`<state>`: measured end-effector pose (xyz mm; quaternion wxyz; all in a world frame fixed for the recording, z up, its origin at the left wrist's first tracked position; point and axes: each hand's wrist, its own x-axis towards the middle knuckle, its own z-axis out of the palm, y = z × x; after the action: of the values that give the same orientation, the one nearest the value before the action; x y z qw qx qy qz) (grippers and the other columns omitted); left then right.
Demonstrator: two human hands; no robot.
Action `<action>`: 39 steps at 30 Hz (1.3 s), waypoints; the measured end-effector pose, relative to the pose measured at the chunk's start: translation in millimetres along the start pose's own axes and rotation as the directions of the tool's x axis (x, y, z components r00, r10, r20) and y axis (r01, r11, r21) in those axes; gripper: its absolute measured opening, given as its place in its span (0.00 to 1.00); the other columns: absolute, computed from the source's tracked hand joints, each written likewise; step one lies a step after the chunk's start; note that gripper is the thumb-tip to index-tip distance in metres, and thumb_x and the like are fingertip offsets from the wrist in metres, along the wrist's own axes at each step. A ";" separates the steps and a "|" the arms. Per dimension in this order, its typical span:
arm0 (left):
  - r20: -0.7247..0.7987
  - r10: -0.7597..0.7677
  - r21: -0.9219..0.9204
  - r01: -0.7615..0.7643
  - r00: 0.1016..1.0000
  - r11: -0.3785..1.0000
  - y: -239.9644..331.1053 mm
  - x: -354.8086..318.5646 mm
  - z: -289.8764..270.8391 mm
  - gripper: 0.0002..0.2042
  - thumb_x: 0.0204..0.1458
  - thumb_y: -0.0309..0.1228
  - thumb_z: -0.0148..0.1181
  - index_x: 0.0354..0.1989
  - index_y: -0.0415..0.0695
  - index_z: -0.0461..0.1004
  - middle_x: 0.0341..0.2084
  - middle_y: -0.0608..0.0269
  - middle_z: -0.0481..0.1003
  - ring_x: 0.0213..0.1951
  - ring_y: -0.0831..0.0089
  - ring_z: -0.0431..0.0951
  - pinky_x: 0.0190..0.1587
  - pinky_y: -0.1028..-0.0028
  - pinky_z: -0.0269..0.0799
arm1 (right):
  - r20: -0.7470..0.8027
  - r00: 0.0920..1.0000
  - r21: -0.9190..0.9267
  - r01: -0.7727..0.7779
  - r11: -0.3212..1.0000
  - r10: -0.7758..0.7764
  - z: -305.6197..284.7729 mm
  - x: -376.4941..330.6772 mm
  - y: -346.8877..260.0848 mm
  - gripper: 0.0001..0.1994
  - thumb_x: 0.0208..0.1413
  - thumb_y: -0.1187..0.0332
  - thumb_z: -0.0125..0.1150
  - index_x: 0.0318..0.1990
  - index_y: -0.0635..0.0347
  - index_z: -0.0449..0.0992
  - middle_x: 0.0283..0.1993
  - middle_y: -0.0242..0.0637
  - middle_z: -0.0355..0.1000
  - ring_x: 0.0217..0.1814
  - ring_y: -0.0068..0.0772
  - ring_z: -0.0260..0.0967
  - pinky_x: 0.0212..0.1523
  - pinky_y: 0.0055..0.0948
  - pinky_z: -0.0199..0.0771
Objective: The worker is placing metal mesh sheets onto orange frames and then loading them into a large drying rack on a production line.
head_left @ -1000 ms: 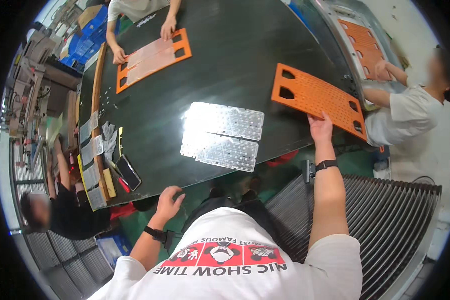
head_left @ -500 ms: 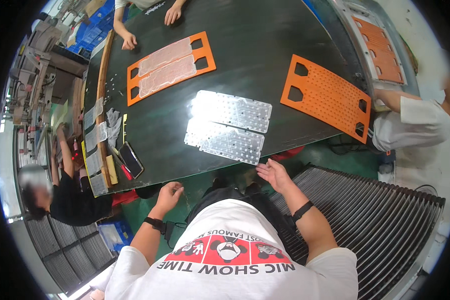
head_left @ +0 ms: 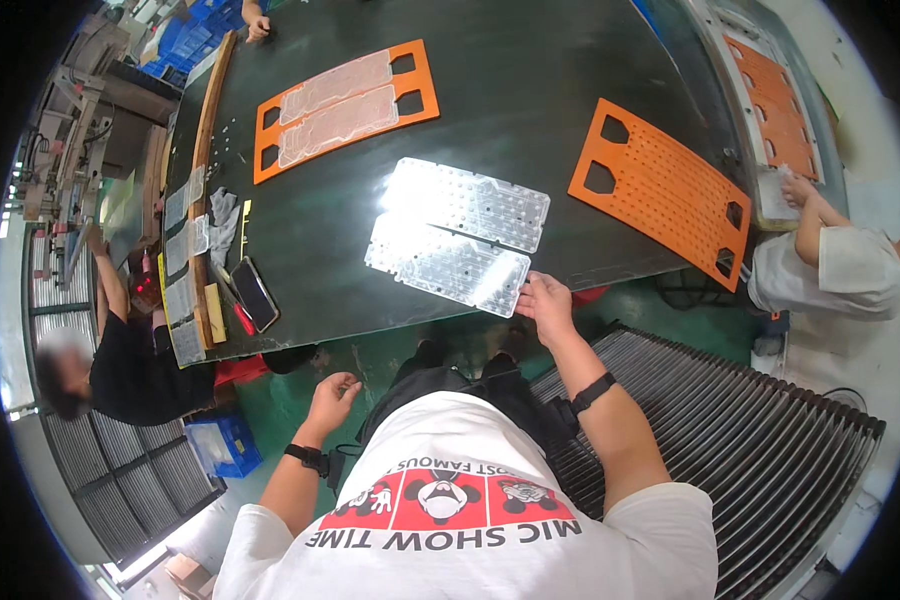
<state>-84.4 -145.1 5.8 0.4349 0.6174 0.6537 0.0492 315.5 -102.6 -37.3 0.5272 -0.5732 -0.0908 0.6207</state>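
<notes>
Dark table [head_left: 500, 110]: far edge was cut off at the top; white specks [head_left: 226, 124] on its left part were too small to tell. Arm [head_left: 258, 27] at its far side: body was cut off. Person [head_left: 145, 375] left of it: head was blurred. Right hand [head_left: 548, 308] at its near edge: grip on the clear sheet [head_left: 455, 272] could not be told

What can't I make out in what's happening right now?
Whether the right-hand grip pinches or merely touches the nearer shiny panel: head view, contact too small.
That panel's left-end pattern: head view, washed out by glare.
Most of the co-worker across the table: head view, cut off above the hand.
</notes>
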 end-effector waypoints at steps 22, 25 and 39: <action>0.225 0.473 0.064 -0.497 0.852 0.865 29.2 101.2 -71.3 0.06 0.47 0.26 0.59 0.31 0.37 0.73 0.28 0.53 0.74 0.32 0.59 0.75 0.34 0.68 0.71 | -0.303 0.952 -0.243 -0.032 0.969 -0.044 18.4 -13.3 7.7 0.10 0.58 0.66 0.49 0.37 0.66 0.71 0.29 0.31 0.68 0.25 0.20 0.65 0.26 0.20 0.69; 0.253 0.555 0.046 -0.583 0.792 0.811 34.1 119.1 -75.9 0.05 0.48 0.25 0.57 0.32 0.37 0.73 0.28 0.53 0.74 0.33 0.60 0.74 0.35 0.69 0.69 | -0.347 0.890 -0.510 0.086 0.856 -0.296 7.6 -14.0 26.8 0.10 0.58 0.68 0.50 0.35 0.68 0.73 0.25 0.33 0.70 0.25 0.20 0.66 0.25 0.22 0.67; 0.486 0.682 -0.047 -0.763 0.546 0.645 41.7 173.1 -44.0 0.06 0.46 0.27 0.59 0.27 0.36 0.74 0.21 0.50 0.73 0.25 0.57 0.75 0.30 0.66 0.69 | -0.280 0.568 -0.938 0.011 0.347 -0.774 35.9 -214.9 -129.2 0.07 0.50 0.70 0.54 0.30 0.64 0.76 0.31 0.52 0.72 0.37 0.54 0.69 0.39 0.43 0.68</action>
<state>-55.9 32.6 -29.9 0.4628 0.8590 0.2182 0.0203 311.9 -192.6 199.4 0.2969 -0.8935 -0.3337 0.0473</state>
